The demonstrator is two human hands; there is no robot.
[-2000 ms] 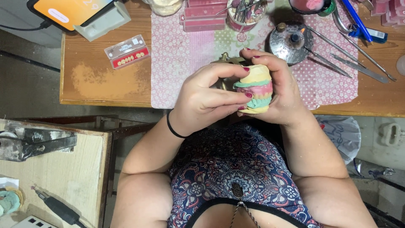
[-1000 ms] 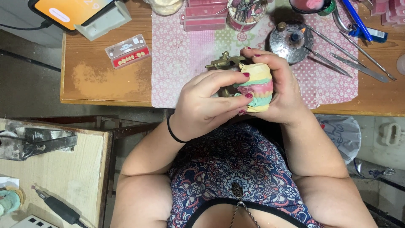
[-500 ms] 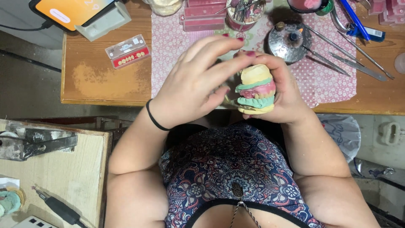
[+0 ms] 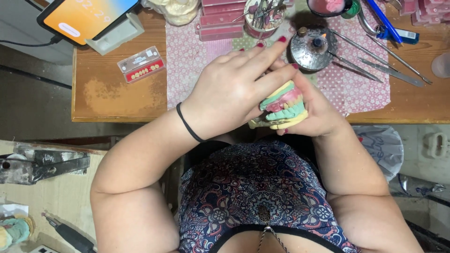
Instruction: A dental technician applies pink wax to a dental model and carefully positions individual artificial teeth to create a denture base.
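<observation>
nearest the camera, the patterned top (image 4: 262,197) filled the lower middle of the view, both forearms rising from it. just above the worktop's (image 4: 117,93) near edge, the right hand (image 4: 318,110) was cupped around a layered dental model (image 4: 284,105) striped yellow, pink and green, gripping it from the right and beneath. the left hand (image 4: 234,89), a black band (image 4: 187,122) on its wrist, lay across the model's left side with its fingers stretched out flat, touching it rather than clenched on it. beyond the hands, a pink dotted mat (image 4: 356,89) covered the worktop, carrying a round metal burner (image 4: 313,47) and long metal instruments (image 4: 375,58). to the left lay a small clear case of tooth samples (image 4: 140,63). farthest back stood a phone (image 4: 86,16) on a stand, a cup of tools (image 4: 263,16) and stacked pink wax blocks (image 4: 220,21).
</observation>
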